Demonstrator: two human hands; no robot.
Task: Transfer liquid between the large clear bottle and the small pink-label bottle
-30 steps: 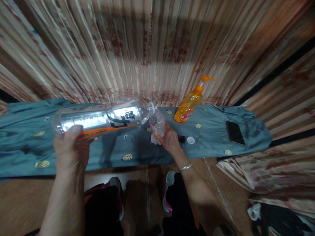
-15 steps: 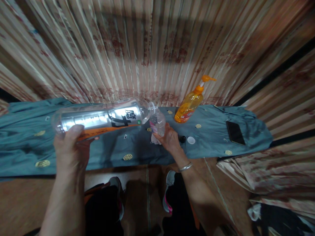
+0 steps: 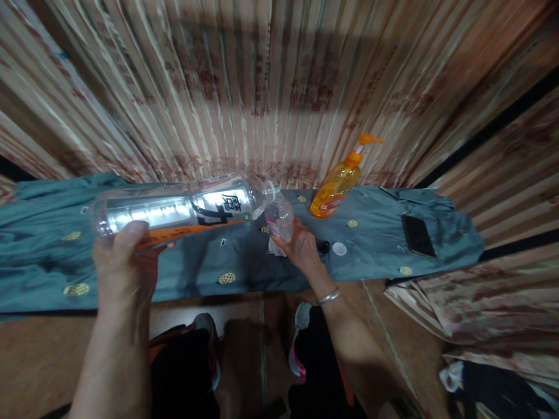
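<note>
In the head view, the person's left hand (image 3: 126,259) grips a large clear bottle (image 3: 174,212) near its base, the thumb across the silver label and the fingers curled beneath, closed as far as the bottle's width allows. The bottle lies nearly level above the cloth-covered worktop (image 3: 248,273), its uncapped mouth pointing toward the right hand. The right hand (image 3: 302,244) has its fingers wrapped round a small clear bottle (image 3: 283,218), whose neck is at the large bottle's mouth; whether the rims touch cannot be told. A pale, crumpled-looking item (image 3: 276,246) shows just below the small bottle. A black cap (image 3: 324,247) and a white cap (image 3: 339,249) lie beside the right hand. Farther back stands an orange pump bottle (image 3: 334,192), and a dark phone (image 3: 418,235) lies toward the right end.
</note>
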